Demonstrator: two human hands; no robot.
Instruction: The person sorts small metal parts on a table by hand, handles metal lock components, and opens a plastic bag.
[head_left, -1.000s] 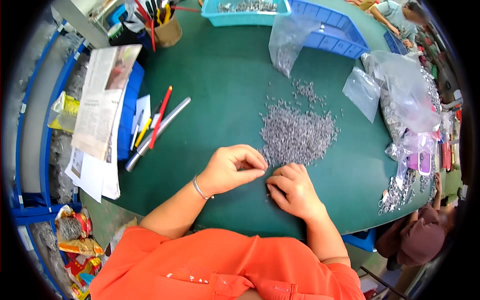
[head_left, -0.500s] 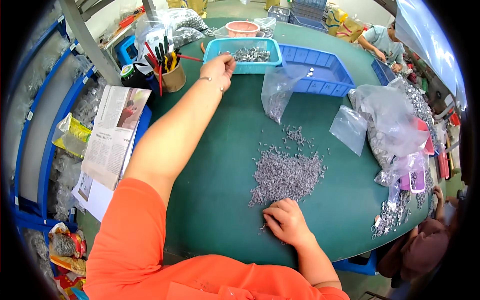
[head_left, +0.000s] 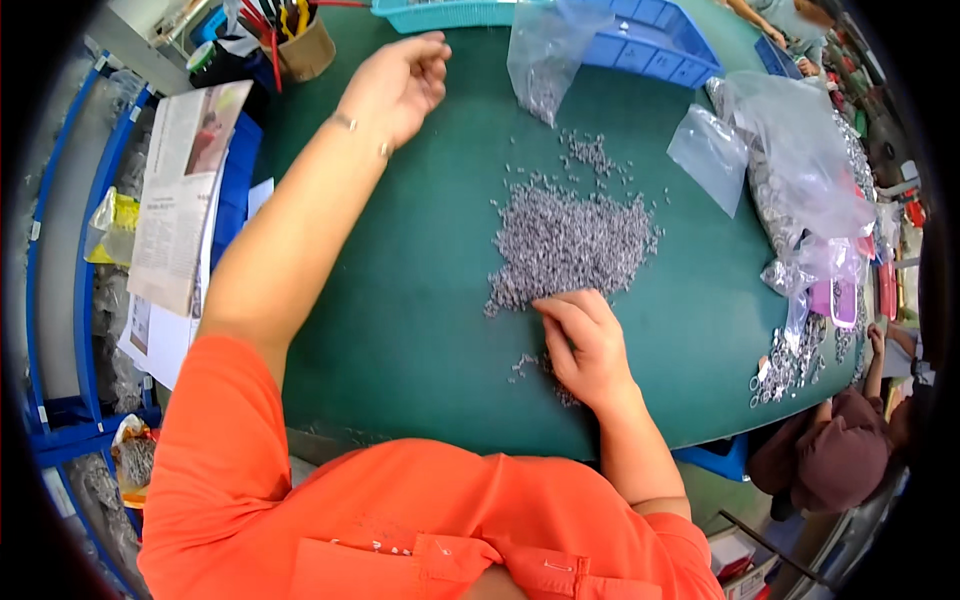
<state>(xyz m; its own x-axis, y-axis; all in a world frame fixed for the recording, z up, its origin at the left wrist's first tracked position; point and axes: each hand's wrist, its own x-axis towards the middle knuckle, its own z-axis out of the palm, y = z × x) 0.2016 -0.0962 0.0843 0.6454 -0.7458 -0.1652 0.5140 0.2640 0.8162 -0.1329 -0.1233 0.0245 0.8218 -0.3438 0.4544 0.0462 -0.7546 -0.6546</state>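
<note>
A heap of small grey parts (head_left: pixel 570 240), too small to name, lies on the green table. My right hand (head_left: pixel 592 350) is at the heap's near edge, fingertips touching it and thumb held apart. A few more small grey parts (head_left: pixel 523 367) lie beside and partly under this hand. My left hand (head_left: pixel 405 90) is over the table at the far left, just short of the teal basket (head_left: pixel 450 14). Its fingers are loosely bent and apart, with nothing visible in them. A clear plastic bag (head_left: pixel 545 85), with grey parts at its bottom, lies beyond the heap.
Behind the bag stands a blue tray (head_left: pixel 650 60). Plastic bags of parts (head_left: pixel 790 150) crowd the right side, with loose rings (head_left: pixel 785 370) nearer. A tool holder (head_left: pixel 303 52) and newspaper (head_left: pixel 180 190) are at left. Another person (head_left: pixel 845 450) is at the right edge.
My left hand has drawn back from the teal basket. The right hand has moved to the heap's edge, its thumb now apart from its fingers. The view has tilted down.
</note>
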